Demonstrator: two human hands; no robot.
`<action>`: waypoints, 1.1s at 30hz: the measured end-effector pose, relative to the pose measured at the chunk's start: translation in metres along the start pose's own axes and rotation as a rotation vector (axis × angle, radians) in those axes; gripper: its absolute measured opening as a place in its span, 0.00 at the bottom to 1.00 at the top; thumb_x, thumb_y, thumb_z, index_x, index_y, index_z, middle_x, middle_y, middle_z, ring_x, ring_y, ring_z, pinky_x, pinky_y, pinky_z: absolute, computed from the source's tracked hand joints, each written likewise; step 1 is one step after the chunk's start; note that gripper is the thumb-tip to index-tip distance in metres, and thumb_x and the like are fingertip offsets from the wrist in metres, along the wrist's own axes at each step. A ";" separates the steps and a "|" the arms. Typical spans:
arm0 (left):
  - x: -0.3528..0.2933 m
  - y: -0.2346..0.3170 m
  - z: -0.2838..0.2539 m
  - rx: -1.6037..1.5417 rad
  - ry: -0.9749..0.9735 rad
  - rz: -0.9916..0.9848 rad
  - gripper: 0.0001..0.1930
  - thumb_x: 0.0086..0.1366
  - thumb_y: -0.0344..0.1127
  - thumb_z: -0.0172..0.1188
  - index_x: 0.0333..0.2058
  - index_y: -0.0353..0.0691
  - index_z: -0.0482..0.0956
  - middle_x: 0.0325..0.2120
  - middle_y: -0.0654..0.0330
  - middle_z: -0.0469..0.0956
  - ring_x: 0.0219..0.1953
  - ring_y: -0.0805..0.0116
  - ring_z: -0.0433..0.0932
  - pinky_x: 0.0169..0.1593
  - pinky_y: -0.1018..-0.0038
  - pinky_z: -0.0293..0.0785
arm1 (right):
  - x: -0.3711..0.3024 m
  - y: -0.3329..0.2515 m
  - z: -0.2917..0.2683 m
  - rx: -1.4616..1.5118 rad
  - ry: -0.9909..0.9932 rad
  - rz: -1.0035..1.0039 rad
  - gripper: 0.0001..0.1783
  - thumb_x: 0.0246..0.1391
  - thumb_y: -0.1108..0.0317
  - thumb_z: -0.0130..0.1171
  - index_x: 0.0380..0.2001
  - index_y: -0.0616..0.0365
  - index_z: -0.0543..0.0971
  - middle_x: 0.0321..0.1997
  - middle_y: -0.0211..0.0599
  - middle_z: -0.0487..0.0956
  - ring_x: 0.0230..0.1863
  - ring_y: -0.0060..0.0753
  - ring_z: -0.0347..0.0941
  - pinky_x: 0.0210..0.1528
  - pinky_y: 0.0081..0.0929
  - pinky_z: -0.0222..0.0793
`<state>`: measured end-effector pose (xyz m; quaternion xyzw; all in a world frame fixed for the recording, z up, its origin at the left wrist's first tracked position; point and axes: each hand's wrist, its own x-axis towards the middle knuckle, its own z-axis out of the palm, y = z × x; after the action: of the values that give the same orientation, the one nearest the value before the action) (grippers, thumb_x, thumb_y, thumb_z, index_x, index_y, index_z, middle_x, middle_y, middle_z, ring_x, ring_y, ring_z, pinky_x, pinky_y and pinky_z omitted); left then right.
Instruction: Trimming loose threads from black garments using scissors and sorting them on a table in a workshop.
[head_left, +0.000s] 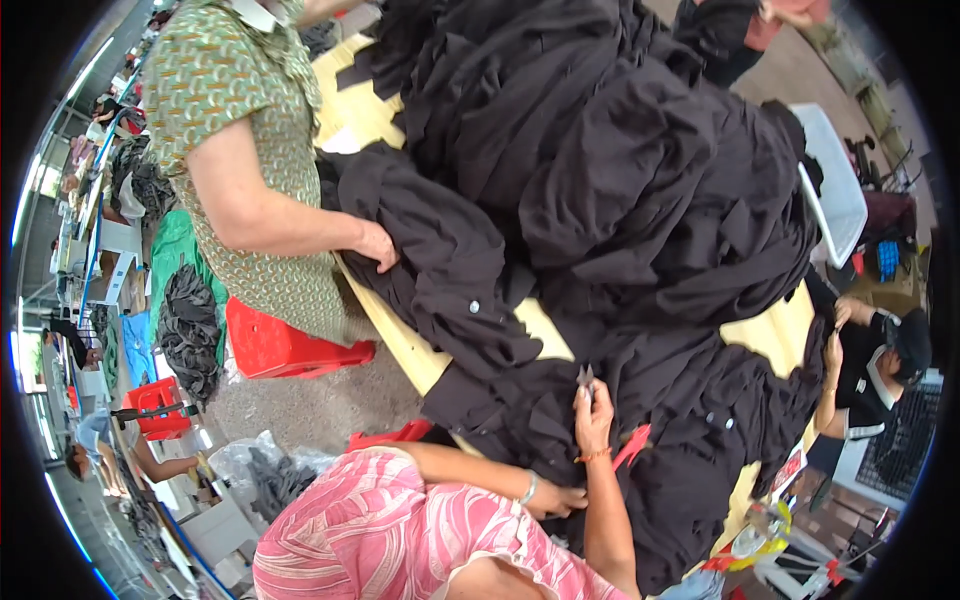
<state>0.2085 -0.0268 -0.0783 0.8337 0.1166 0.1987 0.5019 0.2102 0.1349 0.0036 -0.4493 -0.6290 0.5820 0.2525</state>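
My right hand (pixel 594 412) is closed around a pair of small metal thread snips (pixel 585 378), their blades pointing away from me over the dark cloth. Closer in, my left hand (pixel 560 501) has its fingers closed on a black garment (pixel 530 415) lying along the near side of the table. Beside my right wrist lies a thin red item (pixel 632 445) whose kind I cannot make out. Small pale buttons show on the black cloth (pixel 690 400) to the right. Another person's hand (pixel 378 245) rests on a black garment (pixel 430 250) at the left.
A big heap of black garments (pixel 620 150) covers much of the wooden table (pixel 395 325). At left, a person in a patterned dress stands by a red stool (pixel 270 340). Another person works at the right edge, near a white bin (pixel 845 190). Clear plastic (pixel 765 530) lies lower right.
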 end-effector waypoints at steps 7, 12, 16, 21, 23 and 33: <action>-0.078 0.098 -0.127 -0.578 0.391 -0.448 0.22 0.68 0.46 0.58 0.50 0.33 0.77 0.40 0.51 0.83 0.41 0.63 0.82 0.46 0.69 0.77 | 0.041 -0.076 0.028 0.441 -0.159 0.153 0.14 0.69 0.63 0.49 0.50 0.59 0.75 0.34 0.29 0.81 0.29 0.15 0.72 0.34 0.16 0.70; -0.123 0.097 -0.201 -0.720 1.541 -0.552 0.19 0.70 0.38 0.58 0.54 0.35 0.73 0.38 0.65 0.79 0.37 0.77 0.77 0.41 0.76 0.77 | 0.084 -0.129 0.062 0.439 -0.263 -0.011 0.15 0.68 0.67 0.48 0.52 0.63 0.74 0.46 0.40 0.83 0.40 0.21 0.77 0.45 0.19 0.72; -0.142 0.114 -0.264 -0.767 1.690 -0.459 0.15 0.70 0.33 0.57 0.52 0.31 0.74 0.38 0.57 0.81 0.35 0.67 0.83 0.39 0.70 0.83 | 0.090 -0.142 0.094 0.613 -0.338 0.073 0.15 0.69 0.66 0.48 0.52 0.64 0.72 0.53 0.45 0.80 0.45 0.23 0.77 0.47 0.20 0.74; -0.153 0.105 -0.273 -0.723 1.678 -0.451 0.11 0.69 0.33 0.59 0.44 0.32 0.78 0.32 0.59 0.82 0.30 0.71 0.82 0.34 0.76 0.82 | 0.088 -0.146 0.092 0.718 -0.325 0.184 0.15 0.68 0.66 0.50 0.52 0.62 0.73 0.54 0.40 0.80 0.42 0.20 0.77 0.44 0.18 0.74; -0.148 0.107 -0.269 -0.751 1.725 -0.472 0.10 0.69 0.33 0.59 0.44 0.33 0.78 0.32 0.58 0.82 0.30 0.70 0.82 0.33 0.76 0.82 | 0.081 -0.131 0.089 0.670 -0.287 0.119 0.17 0.68 0.67 0.51 0.55 0.63 0.72 0.53 0.40 0.80 0.43 0.21 0.77 0.45 0.19 0.74; -0.190 0.093 -0.227 -0.749 1.553 -0.185 0.22 0.70 0.44 0.53 0.54 0.33 0.70 0.46 0.51 0.79 0.42 0.59 0.80 0.40 0.70 0.80 | -0.036 -0.092 -0.033 0.260 0.269 0.150 0.12 0.67 0.66 0.53 0.46 0.61 0.80 0.35 0.31 0.83 0.33 0.16 0.76 0.37 0.16 0.72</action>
<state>-0.0635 0.0344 0.0583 0.2289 0.4205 0.6952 0.5361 0.2297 0.1284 0.1053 -0.5322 -0.4740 0.6103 0.3459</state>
